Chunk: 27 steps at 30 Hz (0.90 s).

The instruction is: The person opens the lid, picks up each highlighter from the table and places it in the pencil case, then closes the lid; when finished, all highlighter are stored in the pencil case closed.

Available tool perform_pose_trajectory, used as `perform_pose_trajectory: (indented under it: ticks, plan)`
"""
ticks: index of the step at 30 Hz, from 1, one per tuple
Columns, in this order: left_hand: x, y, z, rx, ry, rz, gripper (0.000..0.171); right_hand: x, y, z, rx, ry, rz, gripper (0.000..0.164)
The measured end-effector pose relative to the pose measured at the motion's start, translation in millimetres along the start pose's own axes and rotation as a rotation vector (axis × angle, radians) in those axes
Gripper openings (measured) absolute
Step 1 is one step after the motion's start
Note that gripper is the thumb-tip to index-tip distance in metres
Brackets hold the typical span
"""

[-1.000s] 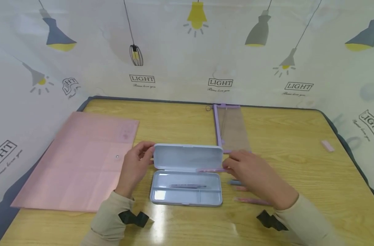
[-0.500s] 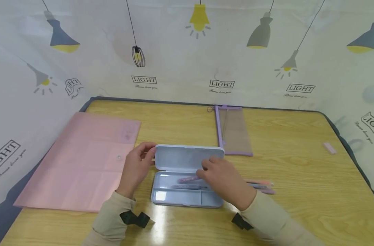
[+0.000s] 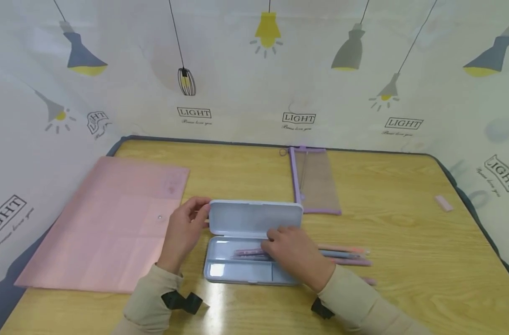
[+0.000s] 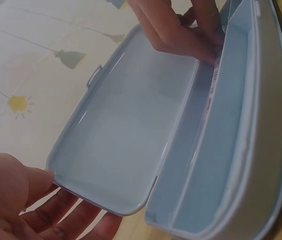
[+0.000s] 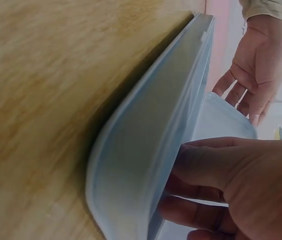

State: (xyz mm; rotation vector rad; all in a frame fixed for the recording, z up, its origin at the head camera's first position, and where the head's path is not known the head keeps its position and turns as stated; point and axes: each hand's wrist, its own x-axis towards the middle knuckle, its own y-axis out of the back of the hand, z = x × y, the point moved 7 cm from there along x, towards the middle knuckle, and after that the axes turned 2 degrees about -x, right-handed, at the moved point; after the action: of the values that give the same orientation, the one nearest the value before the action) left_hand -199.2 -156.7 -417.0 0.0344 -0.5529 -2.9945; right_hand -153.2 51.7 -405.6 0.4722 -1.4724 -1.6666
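Case (image 3: 250, 271), pale blue and open, lies around the middle of the surface (image 3: 405, 260), well apart from the far edge. Its lid (image 3: 254, 217) stands raised along the far side, and the left hand (image 3: 185, 228) pinches the lid's left end, thumb in front and fingers behind. The right hand (image 3: 296, 253) reaches down into the case with curled fingers, seeming to pinch the right end of a pink pen (image 3: 248, 251); its fingertips are partly hidden.

The step in hand looks like laying that pen in the long rear compartment. It sits low there, so the next move probably calls for loosening the right fingers and lifting them out without dragging the pen, the left hand steadying the lid.

That rear compartment, on the hinge side, also holds a greyish pen (image 3: 252, 257) just beside the pink one. A low wall divides it from the front, which a short divider splits into a longer left section and a smaller right one, partly covered by the right hand.

Loose pens (image 3: 352, 262) lie right of the case, partly hidden. Near the far edge is a purple-trimmed, see-through pouch (image 3: 319, 181); along the left edge, a large pink folder (image 3: 108, 228). What either holds cannot be made out. Near the right edge lies a small pink block (image 3: 444, 203), perhaps an eraser.
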Motion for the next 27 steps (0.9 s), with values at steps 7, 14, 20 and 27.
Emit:
perform_pose_trajectory:
  ticks: [7,14,20,27]
  plan:
    - [-3.1,-2.4,-1.3,0.012,0.006,-0.005,0.026,-10.7,10.7,8.4,0.099,-0.037,-0.013,0.008]
    - [-3.7,-1.9,-0.1,0.034,-0.007,-0.008,0.027,-60.2,34.2,60.9,0.235,-0.204,-0.041,0.020]
    - [-2.1,0.8,1.9,0.052,-0.006,-0.006,0.028,-111.5,21.3,114.4,0.311,-0.340,-0.198,0.027]
    - [0.1,0.2,1.2,0.044,0.005,-0.015,0.028,-135.9,4.2,136.1,0.397,-0.383,-0.252,0.013]
